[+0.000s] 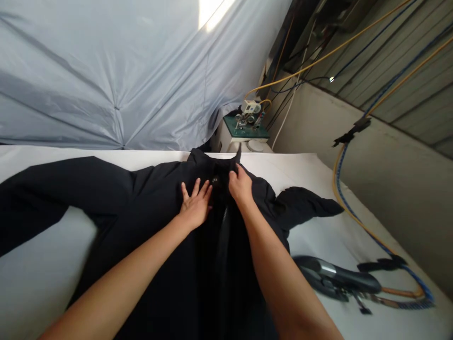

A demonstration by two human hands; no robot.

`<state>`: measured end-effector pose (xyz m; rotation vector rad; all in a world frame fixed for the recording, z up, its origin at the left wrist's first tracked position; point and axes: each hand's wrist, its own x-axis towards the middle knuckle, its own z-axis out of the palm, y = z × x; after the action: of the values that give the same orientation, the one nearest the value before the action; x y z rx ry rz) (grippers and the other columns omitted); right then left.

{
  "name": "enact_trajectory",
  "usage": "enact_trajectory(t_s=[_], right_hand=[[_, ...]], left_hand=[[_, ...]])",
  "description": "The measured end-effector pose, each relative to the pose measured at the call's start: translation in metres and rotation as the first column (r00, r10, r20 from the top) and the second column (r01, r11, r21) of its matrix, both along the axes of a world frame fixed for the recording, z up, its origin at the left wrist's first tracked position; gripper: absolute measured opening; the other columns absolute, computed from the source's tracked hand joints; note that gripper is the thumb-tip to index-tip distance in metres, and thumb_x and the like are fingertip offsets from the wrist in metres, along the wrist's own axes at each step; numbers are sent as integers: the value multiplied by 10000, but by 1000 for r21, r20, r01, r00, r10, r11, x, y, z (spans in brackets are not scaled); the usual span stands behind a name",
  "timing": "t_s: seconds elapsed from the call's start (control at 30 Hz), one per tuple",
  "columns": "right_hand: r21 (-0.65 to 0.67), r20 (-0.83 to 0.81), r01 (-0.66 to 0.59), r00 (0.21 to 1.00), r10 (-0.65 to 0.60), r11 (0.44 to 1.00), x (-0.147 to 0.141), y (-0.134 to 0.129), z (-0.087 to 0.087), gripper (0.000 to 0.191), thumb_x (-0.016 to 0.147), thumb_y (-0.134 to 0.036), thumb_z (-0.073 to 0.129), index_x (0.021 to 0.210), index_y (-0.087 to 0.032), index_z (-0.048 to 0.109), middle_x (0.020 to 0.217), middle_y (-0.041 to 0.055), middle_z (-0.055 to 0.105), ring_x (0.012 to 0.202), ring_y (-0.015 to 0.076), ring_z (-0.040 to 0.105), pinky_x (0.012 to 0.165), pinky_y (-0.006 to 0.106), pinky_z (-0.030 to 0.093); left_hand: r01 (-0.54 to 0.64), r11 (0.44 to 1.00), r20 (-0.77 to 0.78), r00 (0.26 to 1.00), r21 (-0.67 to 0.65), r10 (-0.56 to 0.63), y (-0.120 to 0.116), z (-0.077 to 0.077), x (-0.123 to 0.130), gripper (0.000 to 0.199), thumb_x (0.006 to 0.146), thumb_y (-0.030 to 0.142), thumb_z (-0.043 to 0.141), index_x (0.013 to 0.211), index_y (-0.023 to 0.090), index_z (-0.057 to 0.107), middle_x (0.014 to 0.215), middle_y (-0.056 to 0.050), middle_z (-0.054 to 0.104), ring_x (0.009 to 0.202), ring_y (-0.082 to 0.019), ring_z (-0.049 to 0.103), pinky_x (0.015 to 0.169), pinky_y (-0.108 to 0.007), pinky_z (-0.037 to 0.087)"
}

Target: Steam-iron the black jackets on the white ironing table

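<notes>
A black jacket (159,264) lies spread on a white-covered table, its collar towards the far edge and its front zip partly parted. My left hand (197,203) rests on the jacket's chest just left of the opening, fingers spread. At the right side of the collar, my right hand (241,183) pinches the fabric edge between thumb and fingers. A small label (214,180) shows inside the neck between the hands. One sleeve stretches out to the left; the other is bunched up at the right.
A steam iron (336,276) with a hose and cable (339,174) sits on the table (311,241) to the right. Beyond the far edge stands a green-topped machine (244,127). Grey sheeting (141,71) hangs behind, and a wall (389,170) runs along the right.
</notes>
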<state>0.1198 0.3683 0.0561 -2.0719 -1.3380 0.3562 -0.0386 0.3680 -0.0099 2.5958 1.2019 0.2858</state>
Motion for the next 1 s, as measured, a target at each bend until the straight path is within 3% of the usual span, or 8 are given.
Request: enact_trajectory(t_s=[0.1, 0.17, 0.3, 0.47, 0.57, 0.77, 0.87, 1.0], right_hand=[[-247, -11, -249, 967, 254, 937, -23, -15, -4, 578, 800, -266, 477, 1311, -32, 345, 1207, 167, 532, 1121, 233, 481, 968, 356, 352], [-263, 57, -343, 928, 369, 902, -40, -60, 0, 584, 776, -259, 526, 1299, -50, 368, 1244, 172, 494, 1165, 242, 430, 998, 372, 319], [-241, 69, -461, 870, 489, 854, -82, -224, -2, 434, 795, -231, 498, 1226, -194, 459, 1119, 93, 566, 1045, 205, 505, 923, 357, 405], [-381, 299, -395, 803, 516, 836, -110, -391, -71, 563, 759, -314, 594, 1269, -445, 396, 1288, 22, 505, 1155, 353, 447, 872, 537, 407], [-396, 281, -396, 807, 520, 829, -102, -412, -89, 669, 738, -317, 607, 1345, -349, 328, 1376, 44, 408, 1247, 365, 338, 923, 544, 382], [-388, 197, -282, 905, 378, 877, -91, -411, -44, 492, 803, -216, 476, 1294, -195, 443, 1313, 89, 477, 1198, 241, 425, 979, 398, 394], [-358, 257, -375, 841, 476, 855, -103, -425, -47, 732, 711, -186, 569, 1377, -278, 281, 1391, 46, 386, 1248, 298, 352, 965, 466, 389], [-383, 248, -378, 837, 488, 843, -117, -435, -62, 836, 585, 35, 421, 1307, -382, 381, 1341, -22, 456, 1190, 252, 435, 907, 421, 447]], left_hand=[[81, 997, -32, 996, -9, -82, -75, 14, -39, 539, 778, 172, 393, 1316, 183, 369, 1452, -83, 245, 1355, -264, 85, 1000, -641, -119], [86, 993, -51, 995, -75, -90, -131, 15, -74, 489, 794, 187, 381, 1280, 196, 431, 1442, -75, 269, 1346, -268, 139, 1037, -628, -27], [160, 968, -41, 984, -196, -171, -230, -5, -133, 541, 809, 264, 414, 1336, 343, 317, 1436, -6, 278, 1331, -279, 196, 1043, -605, 156], [75, 990, -88, 992, -119, -86, -284, -19, -153, 645, 800, 237, 427, 1346, 445, 155, 1455, 39, 218, 1327, -320, 181, 1004, -653, 154], [25, 997, -110, 993, -78, -33, -291, -10, -149, 661, 796, 209, 402, 1348, 444, 123, 1462, 61, 192, 1341, -316, 122, 999, -655, 148], [-42, 996, -157, 987, -81, 29, -302, 1, -158, 555, 823, 306, 377, 1333, 438, 201, 1445, 66, 245, 1338, -354, 73, 975, -693, 82], [10, 994, -150, 988, -107, -26, -299, 4, -165, 538, 835, 316, 353, 1350, 379, 211, 1431, 28, 282, 1341, -314, 122, 981, -693, 19], [-92, 994, -194, 978, -63, 79, -283, 9, -172, 536, 810, 358, 401, 1332, 376, 279, 1434, 28, 275, 1335, -352, 104, 922, -737, -68]])
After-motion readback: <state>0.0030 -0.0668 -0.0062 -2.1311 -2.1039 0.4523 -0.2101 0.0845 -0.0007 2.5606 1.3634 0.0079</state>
